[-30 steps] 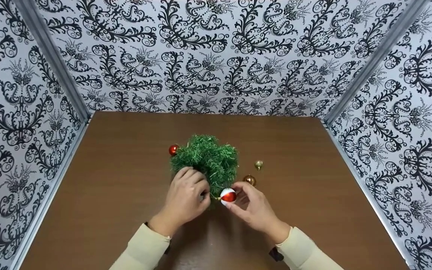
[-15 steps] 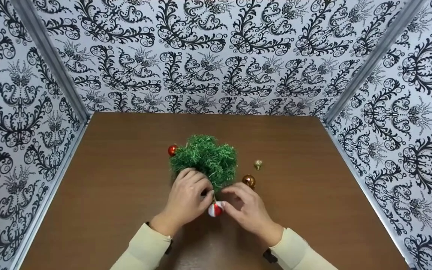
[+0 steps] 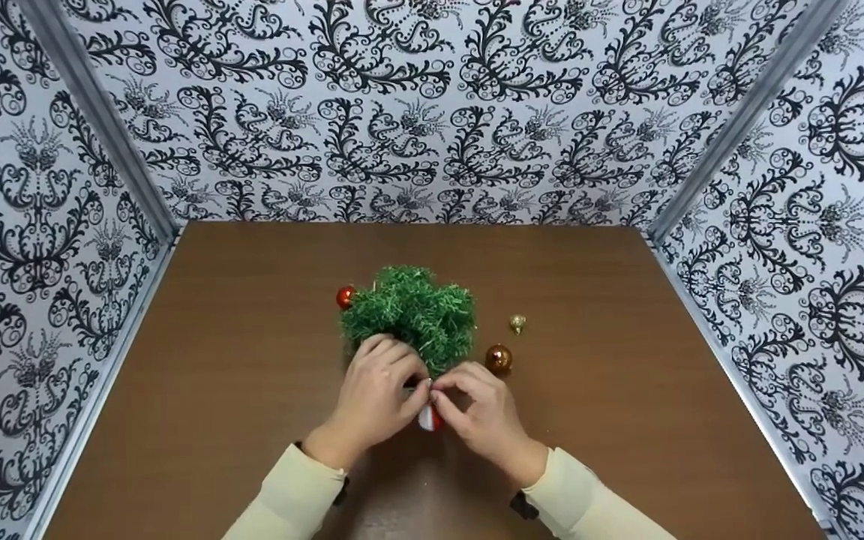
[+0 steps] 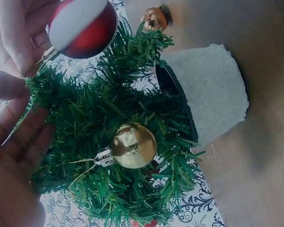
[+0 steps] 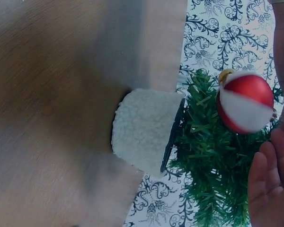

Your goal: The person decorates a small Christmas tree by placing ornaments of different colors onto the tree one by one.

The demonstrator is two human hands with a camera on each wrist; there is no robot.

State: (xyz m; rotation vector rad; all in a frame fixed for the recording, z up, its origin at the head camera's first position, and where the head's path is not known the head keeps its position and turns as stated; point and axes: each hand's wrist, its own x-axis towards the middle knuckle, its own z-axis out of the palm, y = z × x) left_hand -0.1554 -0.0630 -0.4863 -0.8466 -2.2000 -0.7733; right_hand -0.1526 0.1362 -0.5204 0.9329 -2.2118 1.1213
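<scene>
A red-and-white striped Christmas bauble (image 3: pixel 429 417) hangs by a gold string at the near side of a small artificial Christmas tree (image 3: pixel 413 315). My left hand (image 3: pixel 379 386) pinches the string beside a branch tip. Thumb and index finger of my right hand (image 3: pixel 481 409) pinch at the same spot, fingertips meeting the left ones. The left wrist view shows the striped bauble (image 4: pixel 83 28) in front of the branches, its cap pointing at the fingertips. A shiny gold bauble (image 4: pixel 134 145) hangs lower in that view, on the tree. The tree's foot is a fuzzy white pot (image 5: pixel 146 130).
A red bauble (image 3: pixel 346 297) sits at the tree's left side. On the brown table (image 3: pixel 252 300), right of the tree, lie a copper bauble (image 3: pixel 499 359) and a small gold bauble (image 3: pixel 517 323). Patterned wall panels (image 3: pixel 417 135) stand around the table.
My right hand has let go of the striped bauble, which swung down and left to hang from the left fingertips. The right fingers then moved in to the string.
</scene>
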